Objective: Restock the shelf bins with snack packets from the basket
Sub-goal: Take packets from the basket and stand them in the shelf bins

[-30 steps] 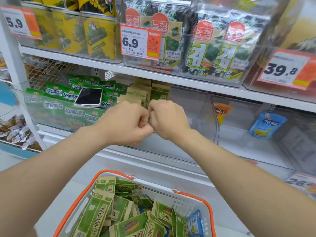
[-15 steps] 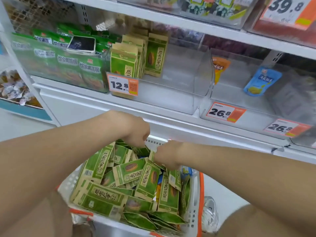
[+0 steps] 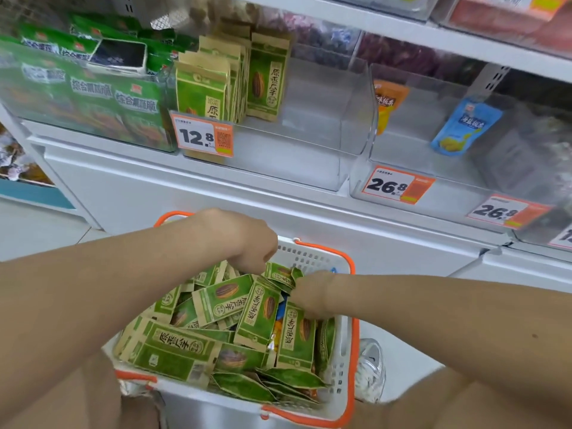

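At the far end of the basket, left hand and right hand dig curled into flat-lying green packets, grasp unclear; bin lies up beyond, nearer left hand.

White metal shelving fills the far side, above a plain white base panel. Pale floor shows at the left, evenly lit.

- Basket: white moulded plastic, smooth, with perforated walls; orange plastic rim and handles.
- Snack packets: kraft-paper look, matt; green printed panels with a slight sheen.
- Shelf bins: clear rigid plastic, glossy and reflective.
- Shelf: white, smooth, satin finish; looks like painted metal.
- Price tag: printed card, matt.
- Phone: glossy dark screen.
- Blue pouch: glossy plastic film.
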### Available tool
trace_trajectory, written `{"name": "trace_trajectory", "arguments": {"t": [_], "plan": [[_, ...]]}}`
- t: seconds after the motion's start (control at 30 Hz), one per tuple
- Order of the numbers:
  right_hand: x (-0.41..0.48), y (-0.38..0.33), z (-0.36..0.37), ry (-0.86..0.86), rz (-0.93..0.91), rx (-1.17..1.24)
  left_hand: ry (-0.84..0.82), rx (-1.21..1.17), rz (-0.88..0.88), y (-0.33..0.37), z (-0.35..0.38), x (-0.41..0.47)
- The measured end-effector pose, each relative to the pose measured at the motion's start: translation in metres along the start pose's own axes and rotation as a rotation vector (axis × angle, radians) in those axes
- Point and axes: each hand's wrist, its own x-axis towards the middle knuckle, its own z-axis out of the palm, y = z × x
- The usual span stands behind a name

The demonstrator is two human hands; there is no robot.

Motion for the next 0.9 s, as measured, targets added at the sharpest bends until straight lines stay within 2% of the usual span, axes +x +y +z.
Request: {"name": "trace_trajectory", "arguments": {"t": [0.17,0.33,0.43,0.53,0.67,0.8,0.83,0.9], "plan": [[-0.023,0.028,-0.047,0.162,0.070,0.061,0.006,-0.031,-0.005,-0.004,-0.009,0.001],[-0.059,0.053,-0.099,0.330,0.055,0.246,-0.038,-0.094,-0.027,-0.017,-0.021,-0.006],[-0.079,0.061,-0.127,0.459,0.052,0.327,-0.057,-0.266,-0.018,-0.032,-0.029,-0.014],[-0.099,0.072,-0.150,0.506,0.126,0.467,-0.029,-0.566,0.017,-0.045,-0.041,-0.023],[-0.124,0.087,-0.176,0.647,0.189,0.577,0.206,-0.887,-0.032,-0.059,-0.059,-0.040],[-0.146,0.108,-0.195,0.953,0.293,0.698,0.389,-1.167,-0.125,-0.074,-0.079,-0.064],[-0.146,0.113,-0.195,1.060,0.343,0.744,0.477,-1.223,-0.166,-0.077,-0.083,-0.070],[-0.141,0.116,-0.194,1.224,0.448,0.989,0.715,-1.385,-0.176,-0.082,-0.088,-0.075]]}}
